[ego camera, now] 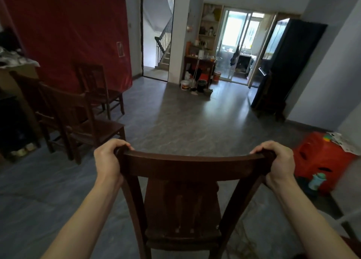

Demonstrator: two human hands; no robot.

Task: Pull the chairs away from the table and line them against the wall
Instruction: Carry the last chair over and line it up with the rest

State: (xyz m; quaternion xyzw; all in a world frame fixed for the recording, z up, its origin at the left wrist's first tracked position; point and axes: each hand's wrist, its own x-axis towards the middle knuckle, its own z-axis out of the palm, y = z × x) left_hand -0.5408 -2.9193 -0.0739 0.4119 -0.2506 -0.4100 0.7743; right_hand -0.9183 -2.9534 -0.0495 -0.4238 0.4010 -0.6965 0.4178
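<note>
A dark wooden chair [183, 196] stands right in front of me, its back toward me. My left hand [109, 157] grips the left end of its top rail and my right hand [277, 161] grips the right end. Two more dark wooden chairs stand at the left: one [82, 120] close by, and one [99, 87] farther back in front of a red upright mattress [68, 34]. A table [17, 77] with clutter on it sits at the far left edge, mostly cut off.
A red plastic stool [320, 159] with a small bottle beside it stands at the right. A black cabinet [283, 67] lines the right wall. Buckets and a mop [195, 85] crowd a small table at the back. Open grey floor [185, 118] lies ahead.
</note>
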